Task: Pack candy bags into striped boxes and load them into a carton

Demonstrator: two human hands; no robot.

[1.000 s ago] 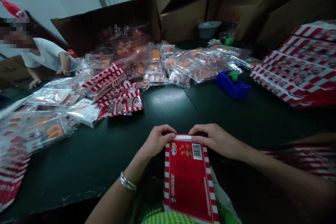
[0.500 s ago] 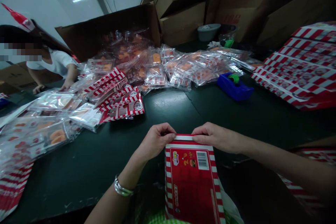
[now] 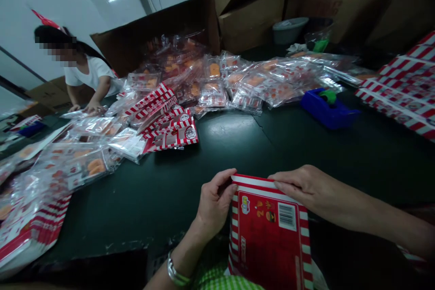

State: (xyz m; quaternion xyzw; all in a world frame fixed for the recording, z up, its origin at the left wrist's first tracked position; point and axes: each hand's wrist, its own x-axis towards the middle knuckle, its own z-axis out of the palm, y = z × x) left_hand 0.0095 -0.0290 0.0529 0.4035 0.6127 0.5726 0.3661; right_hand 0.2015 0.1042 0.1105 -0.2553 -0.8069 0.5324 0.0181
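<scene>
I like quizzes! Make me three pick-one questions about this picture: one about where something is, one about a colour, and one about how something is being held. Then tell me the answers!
1. Where is the silver bangle?
A. Right wrist
B. Left wrist
C. On the packet

2. What colour is the tape dispenser?
A. Blue
B. Red
C. White

3. How is the red-and-white striped packet being held?
A. It is not held by anyone
B. By one hand only
C. By both hands at its top edge

Answers:
1. B, because the bangle circles the arm just below that hand.
2. A, because its plastic body is blue.
3. C, because the left hand and right hand both grip that edge.
</scene>
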